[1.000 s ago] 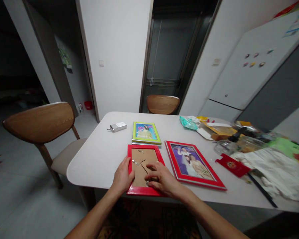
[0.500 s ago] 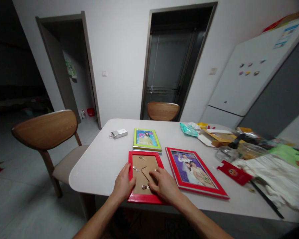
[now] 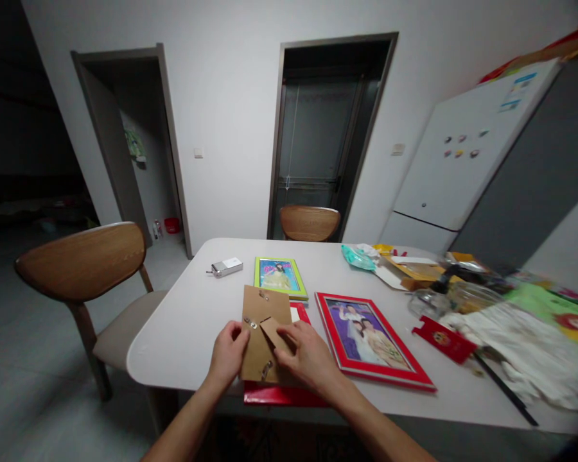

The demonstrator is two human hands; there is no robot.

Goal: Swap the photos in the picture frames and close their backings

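Note:
A brown backing board (image 3: 256, 346) with metal clips and a partly raised flap is lifted above a red frame (image 3: 282, 394) at the table's near edge. My left hand (image 3: 227, 350) pinches the board's left edge. My right hand (image 3: 306, 353) is closed on its right side, at the flap. White shows inside the red frame beyond the board's right edge; the board hides most of the rest. To the right lies another red frame (image 3: 373, 340) with a photo of people. A green-edged framed photo (image 3: 280, 277) lies just behind the board.
A silver device (image 3: 226, 267) lies on the white table (image 3: 178, 321). Wrappers (image 3: 359, 256), a red card (image 3: 444, 339), white cloth (image 3: 515, 359) and a black strip (image 3: 505, 390) crowd the right side. Wooden chairs stand left (image 3: 84, 260) and behind (image 3: 309, 223).
The backing board has come up out of the red frame, held by both hands, and shifted left. The whole view has tilted slightly.

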